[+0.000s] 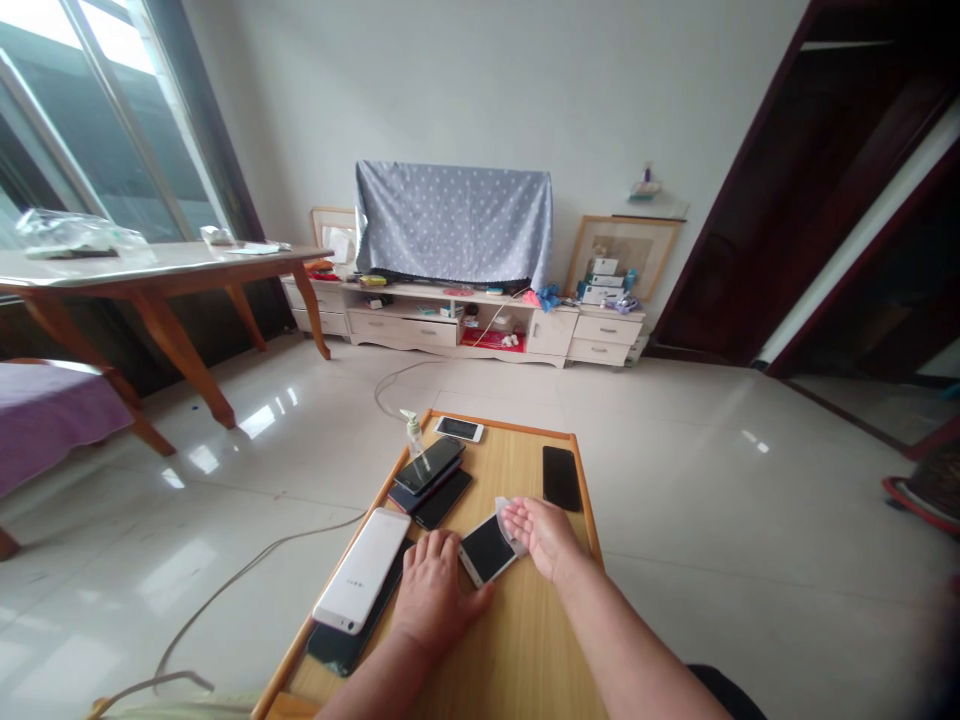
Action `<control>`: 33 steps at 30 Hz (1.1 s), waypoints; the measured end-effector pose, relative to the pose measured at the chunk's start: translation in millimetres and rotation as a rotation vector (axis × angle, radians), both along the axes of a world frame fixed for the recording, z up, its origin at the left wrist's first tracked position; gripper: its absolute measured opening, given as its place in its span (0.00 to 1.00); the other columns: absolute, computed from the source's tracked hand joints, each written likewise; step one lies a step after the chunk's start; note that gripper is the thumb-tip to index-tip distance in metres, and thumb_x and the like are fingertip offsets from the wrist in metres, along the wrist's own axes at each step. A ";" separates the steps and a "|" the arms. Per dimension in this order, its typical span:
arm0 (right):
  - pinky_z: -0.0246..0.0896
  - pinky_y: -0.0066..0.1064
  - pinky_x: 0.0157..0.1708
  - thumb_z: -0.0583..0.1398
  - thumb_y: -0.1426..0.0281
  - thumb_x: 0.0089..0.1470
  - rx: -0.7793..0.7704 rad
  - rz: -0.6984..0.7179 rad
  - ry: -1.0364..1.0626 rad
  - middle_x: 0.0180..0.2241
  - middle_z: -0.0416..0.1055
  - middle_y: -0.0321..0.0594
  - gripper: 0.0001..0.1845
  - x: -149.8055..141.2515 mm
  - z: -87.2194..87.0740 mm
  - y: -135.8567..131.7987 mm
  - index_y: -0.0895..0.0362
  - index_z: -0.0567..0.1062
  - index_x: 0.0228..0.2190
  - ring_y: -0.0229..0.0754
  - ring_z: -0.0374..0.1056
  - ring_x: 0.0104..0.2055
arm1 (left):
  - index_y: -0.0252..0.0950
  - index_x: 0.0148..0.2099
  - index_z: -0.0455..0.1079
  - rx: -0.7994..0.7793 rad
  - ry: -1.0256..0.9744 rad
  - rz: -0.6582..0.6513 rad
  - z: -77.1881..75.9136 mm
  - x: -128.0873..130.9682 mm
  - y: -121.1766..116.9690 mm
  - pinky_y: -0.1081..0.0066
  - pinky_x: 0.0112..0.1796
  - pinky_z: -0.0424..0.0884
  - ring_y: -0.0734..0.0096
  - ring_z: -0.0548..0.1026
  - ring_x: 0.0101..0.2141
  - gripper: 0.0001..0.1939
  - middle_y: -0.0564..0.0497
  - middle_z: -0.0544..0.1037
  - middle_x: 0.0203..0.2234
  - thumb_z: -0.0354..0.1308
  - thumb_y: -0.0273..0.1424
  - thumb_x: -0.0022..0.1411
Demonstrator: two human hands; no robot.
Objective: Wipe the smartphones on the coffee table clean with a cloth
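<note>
A smartphone (487,550) with a white frame and dark screen lies flat on the wooden table (517,650). Its lower left side is gripped by my left hand (439,595), fingers curled at the left corner and thumb by the bottom edge. Over the phone's upper right end, my right hand (544,535) presses a thin white wipe (504,508) with its fingers together. Part of the wipe is hidden under that hand. Just left of my left hand, a white phone (363,570) lies face down, partly on top of a black phone (341,648).
Dark phones (431,465) are stacked near the left edge, beside a clear pump bottle (413,430). A white phone (459,429) lies at the far end, a black phone (561,478) at the right edge. A cable (255,560) runs along the floor. Beyond stands a low cabinet (405,330).
</note>
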State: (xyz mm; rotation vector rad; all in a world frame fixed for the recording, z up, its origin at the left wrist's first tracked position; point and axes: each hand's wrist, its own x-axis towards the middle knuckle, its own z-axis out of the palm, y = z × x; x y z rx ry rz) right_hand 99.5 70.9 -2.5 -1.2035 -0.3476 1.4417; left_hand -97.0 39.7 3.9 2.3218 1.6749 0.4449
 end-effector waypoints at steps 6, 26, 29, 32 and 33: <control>0.74 0.43 0.46 0.66 0.64 0.51 -0.001 0.067 0.020 0.36 0.80 0.52 0.12 -15.8 -3.9 -11.9 0.59 0.74 0.35 0.50 0.78 0.42 | 0.40 0.56 0.68 -0.030 -0.003 0.003 5.7 -1.4 -0.9 0.56 0.56 0.58 0.49 0.66 0.55 0.30 0.42 0.72 0.53 0.60 0.49 0.54; 0.70 0.36 0.54 0.65 0.63 0.53 0.071 -0.041 -0.008 0.42 0.80 0.48 0.11 -20.7 -1.1 3.2 0.56 0.73 0.37 0.45 0.76 0.51 | 0.40 0.56 0.68 0.005 -0.014 -0.017 -4.3 -8.9 1.8 0.56 0.55 0.58 0.49 0.66 0.55 0.33 0.43 0.72 0.53 0.62 0.50 0.51; 0.72 0.41 0.51 0.65 0.63 0.53 0.041 0.053 0.025 0.41 0.80 0.52 0.13 -40.7 -4.7 -9.8 0.58 0.74 0.37 0.49 0.77 0.47 | 0.41 0.55 0.68 0.012 -0.018 -0.021 -4.8 -8.4 1.5 0.57 0.55 0.58 0.50 0.66 0.54 0.31 0.43 0.72 0.52 0.61 0.49 0.52; 0.73 0.43 0.50 0.66 0.64 0.52 0.010 0.066 0.067 0.38 0.81 0.53 0.13 -35.0 -6.9 -15.9 0.59 0.74 0.37 0.51 0.78 0.46 | 0.40 0.55 0.68 0.013 -0.021 -0.019 -4.6 -7.8 1.6 0.58 0.55 0.58 0.51 0.67 0.53 0.30 0.43 0.72 0.51 0.61 0.49 0.53; 0.73 0.43 0.50 0.66 0.64 0.52 0.006 0.025 0.071 0.37 0.81 0.52 0.13 -27.9 -6.4 -13.2 0.59 0.74 0.36 0.51 0.78 0.46 | 0.40 0.55 0.68 0.012 -0.019 -0.020 -4.5 -7.6 1.7 0.58 0.55 0.58 0.51 0.67 0.53 0.31 0.43 0.72 0.51 0.61 0.49 0.52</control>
